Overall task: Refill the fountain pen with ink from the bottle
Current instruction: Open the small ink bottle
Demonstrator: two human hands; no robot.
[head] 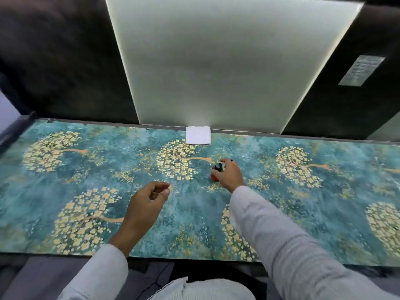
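A small ink bottle (216,172) with a black cap and a red base stands on the patterned teal table cover (108,169), right of centre. My right hand (229,174) is wrapped around its right side, fingers curled over the cap. A thin dark tip (231,160) pokes out past the fingers; I cannot tell whether it is the pen. My left hand (149,201) hovers over the cover to the left, thumb and fingers loosely pinched, with nothing visible between them. No pen body shows clearly.
A folded white paper (198,135) lies at the back edge of the cover, behind the bottle. A frosted lit panel (216,61) rises behind the table between dark walls. The table's front edge runs just above my lap.
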